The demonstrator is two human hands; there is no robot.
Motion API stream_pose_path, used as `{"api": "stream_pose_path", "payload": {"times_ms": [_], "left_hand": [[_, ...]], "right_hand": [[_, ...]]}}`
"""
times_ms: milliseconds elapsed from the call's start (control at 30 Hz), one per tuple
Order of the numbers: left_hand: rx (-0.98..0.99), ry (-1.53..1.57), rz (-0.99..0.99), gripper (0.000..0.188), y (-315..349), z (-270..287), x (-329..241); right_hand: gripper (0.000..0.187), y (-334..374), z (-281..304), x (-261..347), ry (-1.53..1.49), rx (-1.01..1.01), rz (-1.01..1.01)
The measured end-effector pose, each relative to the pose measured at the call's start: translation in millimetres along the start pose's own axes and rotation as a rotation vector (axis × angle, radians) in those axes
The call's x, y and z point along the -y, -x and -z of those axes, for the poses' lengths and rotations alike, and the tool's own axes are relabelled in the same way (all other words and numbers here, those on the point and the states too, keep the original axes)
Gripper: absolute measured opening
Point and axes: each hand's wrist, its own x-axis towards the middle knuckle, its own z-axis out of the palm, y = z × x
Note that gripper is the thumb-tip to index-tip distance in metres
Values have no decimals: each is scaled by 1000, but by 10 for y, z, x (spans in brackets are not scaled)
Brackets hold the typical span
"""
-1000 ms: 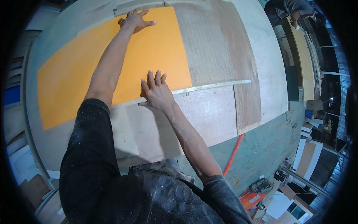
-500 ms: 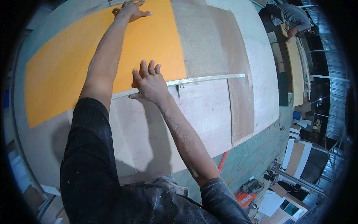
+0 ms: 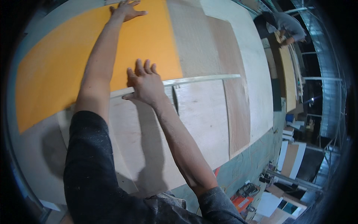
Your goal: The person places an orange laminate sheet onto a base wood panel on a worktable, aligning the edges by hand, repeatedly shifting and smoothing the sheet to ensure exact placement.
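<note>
Across most of the view spread a pale worktop point(image 3: 259, 74), its edges bowed by the lens. On its left half lay an orange sheet point(image 3: 153, 41), flat, with its far edge near the top of the view and its near edge running toward the person; the left forearm crossed over it. Below, a dark top with short sleeves point(image 3: 89, 149) filled the bottom of the view, specked with pale dust. Just right of the orange sheet was a grey-brown panel point(image 3: 192, 44), and nearer the person, a paler panel point(image 3: 201, 115), with a brown band point(image 3: 236, 112) to its right.

Beyond the worktop, at the upper right, a co-worker point(image 3: 291, 26) bent over long yellowish boards point(image 3: 287, 71), arms reaching down to them. A thin, light strip point(image 3: 209, 78) ran along the near edge of the orange sheet and extended past it to the right, ending over the brown band.

The right hand point(image 3: 147, 85) lay wide across this strip, its fingers spread over the orange side and its thumb on the near side; the palm hid the contact. At the sheet's far edge, the left hand point(image 3: 127, 10) was splayed too, partly cut off by the frame. Off at the lower right sat a red-and-black object point(image 3: 243, 203), and farther up, something small and blue point(image 3: 289, 118).
</note>
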Motion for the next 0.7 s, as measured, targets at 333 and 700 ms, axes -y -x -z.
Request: {"api": "stream_pose_path", "payload": {"times_ms": [333, 700], "left_hand": [[-2, -40, 152, 109, 368, 277, -656], [113, 108, 93, 107, 252, 111, -563]], "right_hand": [[106, 207, 135, 30, 144, -35, -48], [104, 185, 236, 86, 42, 24, -68]]}}
